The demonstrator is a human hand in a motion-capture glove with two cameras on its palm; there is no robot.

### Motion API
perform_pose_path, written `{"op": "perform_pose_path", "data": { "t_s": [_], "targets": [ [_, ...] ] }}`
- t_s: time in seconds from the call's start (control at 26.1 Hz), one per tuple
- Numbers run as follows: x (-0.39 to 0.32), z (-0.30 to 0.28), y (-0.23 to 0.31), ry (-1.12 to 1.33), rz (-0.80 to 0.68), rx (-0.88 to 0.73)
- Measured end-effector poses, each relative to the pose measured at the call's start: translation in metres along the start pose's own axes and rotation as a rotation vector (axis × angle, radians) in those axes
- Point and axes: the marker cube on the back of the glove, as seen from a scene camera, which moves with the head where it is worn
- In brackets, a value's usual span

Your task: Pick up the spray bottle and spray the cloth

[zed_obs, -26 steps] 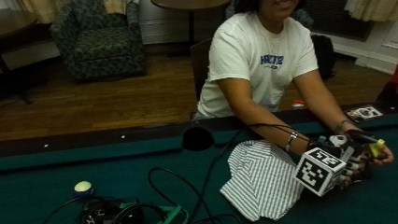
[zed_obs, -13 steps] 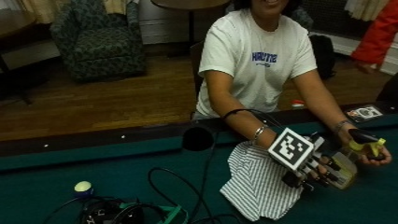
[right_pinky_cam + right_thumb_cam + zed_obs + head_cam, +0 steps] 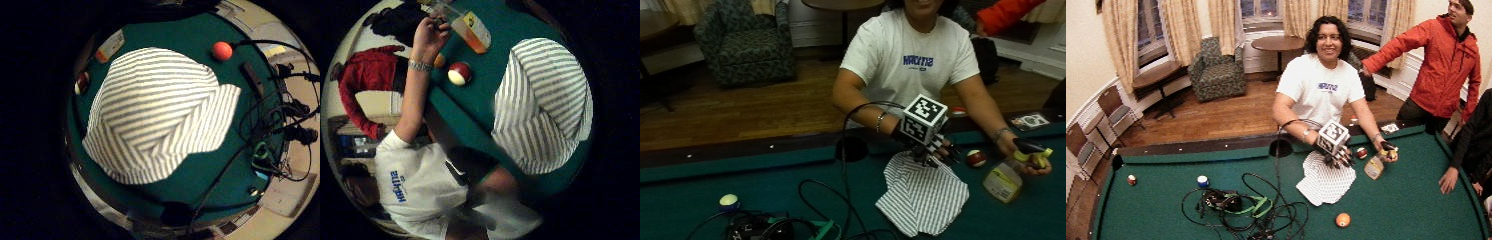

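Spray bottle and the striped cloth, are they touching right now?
Apart. The outside view shows a strip of green felt between the bottle and the cloth; the thumb side palm view shows the same gap.

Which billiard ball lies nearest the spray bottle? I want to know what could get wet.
The red-and-white striped ball, between the striped cloth and the spray bottle. The orange ball and the blue-and-white ball lie much farther off.

Curtained windows (image 3: pixel 1166 30), wood floor (image 3: pixel 1226 117), armchair (image 3: pixel 1218 70)
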Motion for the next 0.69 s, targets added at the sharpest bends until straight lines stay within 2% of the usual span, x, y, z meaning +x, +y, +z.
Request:
{"op": "perform_pose_path", "data": {
  "t_s": [0.42, 0.69],
  "targets": [
    [-0.009, -0.078, 0.040, 0.035, -0.095, 0.040],
    [-0.019, -0.091, 0.058, 0.036, -0.133, 0.035]
  ]
}}
